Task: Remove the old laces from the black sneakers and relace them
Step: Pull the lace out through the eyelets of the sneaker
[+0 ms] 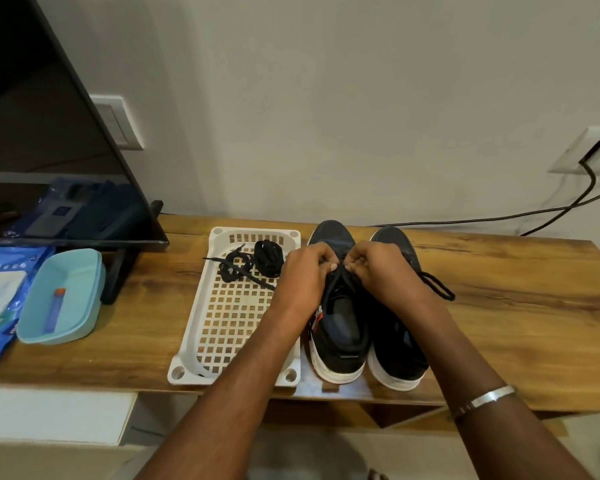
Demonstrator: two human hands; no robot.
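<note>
Two black sneakers with white soles stand side by side on the wooden table, toes toward the wall: the left sneaker [340, 327] and the right sneaker [399, 344]. My left hand [307, 271] and my right hand [378, 268] meet over the left sneaker's tongue, and each pinches a strand of its black lace [340, 275]. A loop of black lace [437, 285] trails on the table to the right of the right sneaker. Two bundled black laces [253, 261] lie in the far end of a white plastic basket [222, 327].
A dark TV screen [49, 133] stands at the back left on the wooden table [516, 323]. A teal tray [63, 296] holds a blue tube, next to a blue wipes pack [0, 299]. A black cable [534, 213] runs along the back right from a wall socket.
</note>
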